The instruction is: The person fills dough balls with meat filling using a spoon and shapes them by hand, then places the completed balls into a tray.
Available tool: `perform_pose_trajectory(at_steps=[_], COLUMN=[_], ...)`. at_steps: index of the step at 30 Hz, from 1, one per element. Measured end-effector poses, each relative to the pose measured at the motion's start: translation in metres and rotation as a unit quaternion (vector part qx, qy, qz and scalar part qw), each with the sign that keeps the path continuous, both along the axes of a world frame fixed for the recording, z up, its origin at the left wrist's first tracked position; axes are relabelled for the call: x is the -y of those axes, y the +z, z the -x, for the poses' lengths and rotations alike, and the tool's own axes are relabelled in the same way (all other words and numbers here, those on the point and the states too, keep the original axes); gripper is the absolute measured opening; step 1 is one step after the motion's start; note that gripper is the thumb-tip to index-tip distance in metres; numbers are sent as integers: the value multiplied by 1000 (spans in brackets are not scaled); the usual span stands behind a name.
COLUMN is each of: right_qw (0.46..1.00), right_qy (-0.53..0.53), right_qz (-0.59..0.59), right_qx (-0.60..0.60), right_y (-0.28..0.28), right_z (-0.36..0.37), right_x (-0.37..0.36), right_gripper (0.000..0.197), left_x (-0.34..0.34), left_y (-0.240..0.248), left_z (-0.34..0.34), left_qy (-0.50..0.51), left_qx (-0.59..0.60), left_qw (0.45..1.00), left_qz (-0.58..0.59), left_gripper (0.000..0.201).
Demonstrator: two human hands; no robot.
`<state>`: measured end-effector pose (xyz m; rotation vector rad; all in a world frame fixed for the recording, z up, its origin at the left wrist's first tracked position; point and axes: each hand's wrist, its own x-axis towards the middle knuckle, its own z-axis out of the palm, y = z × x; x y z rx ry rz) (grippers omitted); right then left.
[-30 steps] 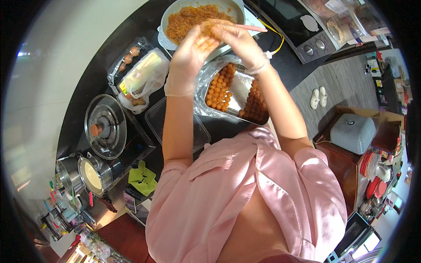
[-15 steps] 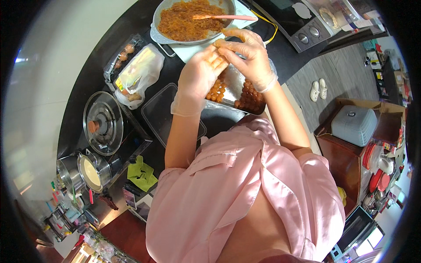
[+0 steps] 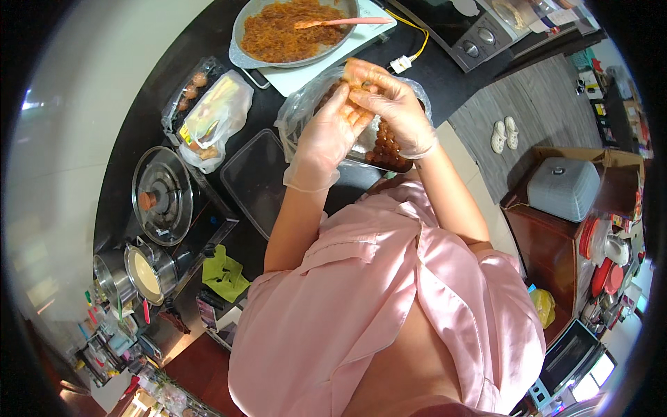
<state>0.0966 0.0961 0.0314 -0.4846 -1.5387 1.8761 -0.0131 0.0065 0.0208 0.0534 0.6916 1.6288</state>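
My left hand (image 3: 325,133) and my right hand (image 3: 397,111) meet above a metal tray, both in clear thin gloves. The left palm is cupped and its fingers are curled. Against them press the bent fingers and thumb of the right hand. Orange-brown smears show on the gloved fingertips; whatever sits between them is too small and covered to name. Under the hands, small glossy brown balls (image 3: 386,147) lie in rows on the tray's pale bottom (image 3: 365,141). A clear plastic bag (image 3: 295,111) spreads around the tray, and my hands hide much of both.
Beyond the hands a grey pan (image 3: 238,52) of shredded orange-brown filling stands on a white cooktop (image 3: 292,83), a pink spatula (image 3: 347,22) across it. Leftward are a clear plastic container (image 3: 243,167), a bagged package (image 3: 219,115), eggs (image 3: 191,90) and a glass lid (image 3: 163,201).
Both hands have come slightly nearer to me and lower over the tray. The left fingers have curled inward from a flatter palm, and the right fingers have moved down against them.
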Motion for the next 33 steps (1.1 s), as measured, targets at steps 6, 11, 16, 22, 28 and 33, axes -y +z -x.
perform_pose_trajectory(at_steps=[6,11,16,22,28,33], right_qw=[987,999,863,895,964,972], right_qy=[50,-23,-125,-152,-175,-45], right_qz=[139,14,-480,-407,-178,216], right_qx=[-63,-24,98,102,95,-81], right_y=[1,9,6,12,-1,6], right_z=[-7,-21,-24,-20,-14,-6], right_x=[-6,-1,-12,1,11,18], right_gripper=[59,40,27,25,26,59], left_x=[0,-2,0,5,11,12], left_y=[2,5,-1,1,3,7], left_z=[-4,-2,-5,-1,-8,-12], left_qy=[-13,-1,23,8,-12,3], left_qx=[3,-25,-4,-22,-8,-62], left_qw=[1000,1000,1000,999,995,996], left_qz=[-2,-3,-6,-23,-101,-70], left_gripper=[38,38,38,38,40,40])
